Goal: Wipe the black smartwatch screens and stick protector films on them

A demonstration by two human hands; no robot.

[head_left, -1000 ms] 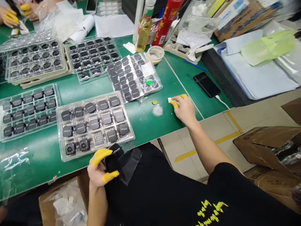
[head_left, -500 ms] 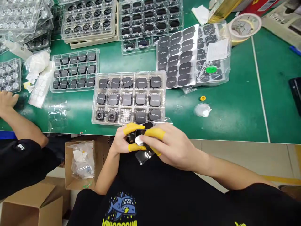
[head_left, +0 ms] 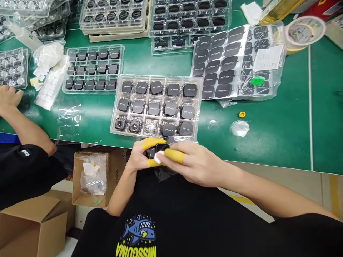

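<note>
Just in front of the bench's near edge, my left hand (head_left: 139,154), with yellow finger cots on, is closed around a small black square device (head_left: 162,146). Dark label sheet with clear film (head_left: 163,175) shows below and behind it, partly hidden by the fingers. My right hand (head_left: 197,162) pinches a small white wad of cloth or tissue (head_left: 159,157) against the device's face. Directly beyond both hands lies a clear compartment tray (head_left: 114,125). Most of its cells hold black square devices; two in the near row show a round centre, and one cell beside them is bare.
A second filled tray (head_left: 92,69) sits behind to the left, with stacked trays (head_left: 115,25) further back. Label sheets (head_left: 225,66) and a tape roll (head_left: 305,34) are on the right. A co-worker's arm (head_left: 29,125) rests at left, above open cardboard boxes (head_left: 50,214).
The view has shifted, so the bench items sit further right and mostly higher. Both hands keep their hold, with the white wad still at the device and the right fingers slightly moved.
</note>
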